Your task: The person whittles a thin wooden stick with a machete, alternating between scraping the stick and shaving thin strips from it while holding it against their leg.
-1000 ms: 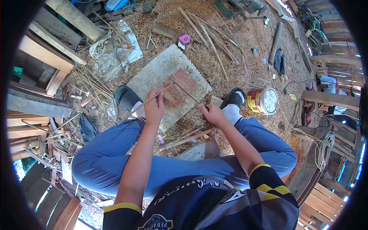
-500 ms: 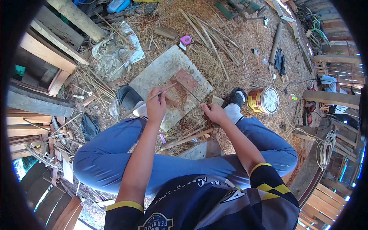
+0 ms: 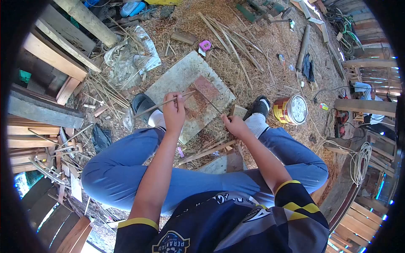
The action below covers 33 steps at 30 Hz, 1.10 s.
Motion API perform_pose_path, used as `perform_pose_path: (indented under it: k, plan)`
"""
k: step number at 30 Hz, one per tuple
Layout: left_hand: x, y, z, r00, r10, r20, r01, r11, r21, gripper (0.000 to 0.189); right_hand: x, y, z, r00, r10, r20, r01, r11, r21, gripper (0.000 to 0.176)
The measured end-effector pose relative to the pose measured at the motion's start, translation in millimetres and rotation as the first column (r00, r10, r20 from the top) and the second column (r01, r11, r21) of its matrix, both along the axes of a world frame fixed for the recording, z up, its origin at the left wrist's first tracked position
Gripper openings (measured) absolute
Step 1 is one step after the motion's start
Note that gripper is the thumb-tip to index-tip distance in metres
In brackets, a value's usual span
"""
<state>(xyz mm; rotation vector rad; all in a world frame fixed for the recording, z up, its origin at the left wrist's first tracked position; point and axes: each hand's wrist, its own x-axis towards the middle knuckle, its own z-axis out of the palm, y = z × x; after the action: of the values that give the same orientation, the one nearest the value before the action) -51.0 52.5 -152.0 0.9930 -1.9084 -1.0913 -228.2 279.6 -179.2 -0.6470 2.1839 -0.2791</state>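
Observation:
My left hand [image 3: 174,110] is closed around a thin wooden stick [image 3: 152,109], which slants from the lower left up to the right. In my right hand [image 3: 235,125] I pinch the near end of a thin dark rod [image 3: 209,102]. The rod's far end meets the stick's tip. Both are above a reddish-brown block [image 3: 206,87] lying on a pale, worn board [image 3: 168,79] on the ground between my feet.
A yellow and red bucket [image 3: 290,110] stands right of my right shoe [image 3: 258,108]. Beyond the board lie a pink tape measure [image 3: 205,45], long wood strips [image 3: 230,40] and plastic sheeting [image 3: 147,48]. A person [image 3: 371,95] is at the far right.
My left hand has shifted slightly, and the stick in it lies at a flatter angle. My right hand has hardly moved.

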Motion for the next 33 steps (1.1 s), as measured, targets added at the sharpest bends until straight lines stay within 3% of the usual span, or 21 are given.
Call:
perform_pose_path:
  k: [1, 4, 8, 19, 22, 26, 29, 33]
  plan:
    - [2, -2, -3, 0.999, 0.006, 0.040, -0.003, 0.998, -0.065, 0.012, 2, 0, 0, 1.000, -0.003, -0.005, 0.003, 1.000, -0.018, 0.084]
    - [2, 6, -6, 0.998, 0.023, -0.065, -0.012, 0.987, 0.162, 0.011, 10, -4, 14, 1.000, 0.017, -0.016, -0.018, 0.999, -0.047, 0.081]
    - [5, 5, -13, 1.000, 0.009, 0.027, -0.011, 0.997, 0.083, 0.011, 24, -11, 31, 0.999, 0.048, -0.023, -0.051, 0.989, -0.137, 0.077]
    - [6, 9, 2, 0.996, 0.056, 0.071, -0.063, 0.993, 0.100, 0.013, 17, -7, 17, 0.999, 0.026, -0.046, -0.027, 0.999, -0.025, 0.074]
    - [6, 10, 9, 0.982, 0.064, 0.180, -0.048, 0.994, -0.095, 0.014, 9, -7, 10, 0.999, 0.033, -0.020, -0.033, 0.999, -0.017, 0.074]
    - [8, 11, 6, 0.978, 0.057, 0.198, -0.052, 0.998, -0.027, 0.016, 24, -4, 32, 0.997, 0.067, -0.032, -0.071, 0.990, -0.120, 0.073]
    - [8, 5, -1, 0.978, 0.082, 0.194, -0.072, 0.996, -0.057, 0.017, 17, -1, 10, 0.997, 0.039, -0.072, -0.047, 0.993, -0.112, 0.071]
    - [10, 7, -2, 0.981, 0.112, 0.160, -0.103, 0.993, -0.061, 0.016, 29, -12, 40, 0.996, 0.075, -0.046, -0.077, 0.997, -0.032, 0.072]
